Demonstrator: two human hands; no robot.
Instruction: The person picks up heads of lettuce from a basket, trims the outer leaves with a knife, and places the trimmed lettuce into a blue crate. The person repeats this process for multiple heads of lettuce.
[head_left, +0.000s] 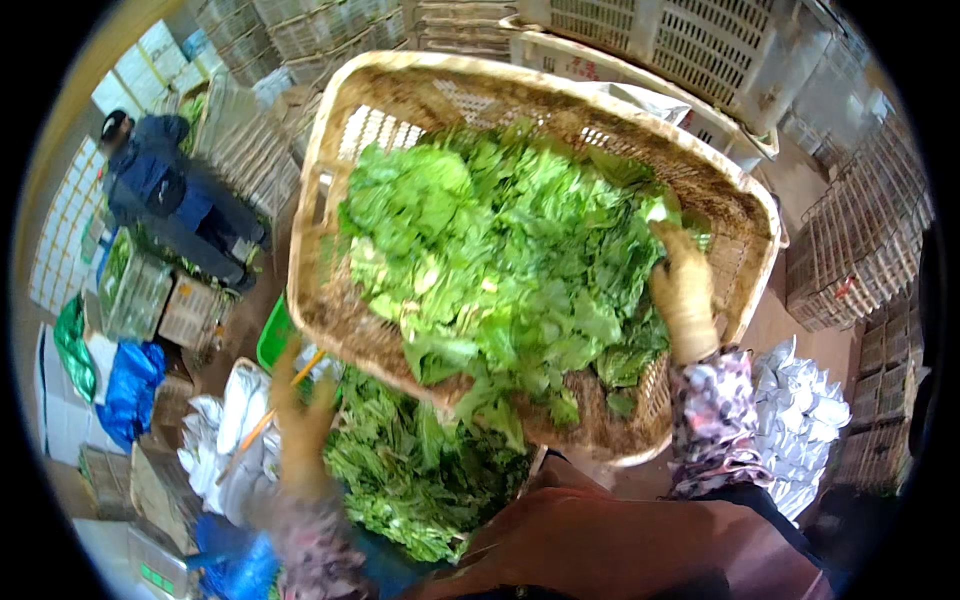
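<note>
A large, dirt-stained plastic crate (540, 446) with slotted walls sits tilted before me. It holds a heap of leafy green lettuce (495, 255), some leaves hanging over the near rim. My right hand (682, 292), in a tan glove, is inside the crate's right end with its fingers against the greens. Whether it grips a leaf is unclear. My left hand (304, 416), also gloved and blurred, is outside the near-left corner, fingers apart. A thin orange-yellow rod (259, 435) passes behind it. Below lies a second pile of darker leafy greens (405, 457).
At the upper left, a person in dark clothing (169, 180) stands by crates of greens. Stacked crates (859, 225) line the right side. Silvery-white crumpled bags (799, 420) lie at right, white bags (240, 420) at left. A green container (276, 334) stands behind my left hand.
</note>
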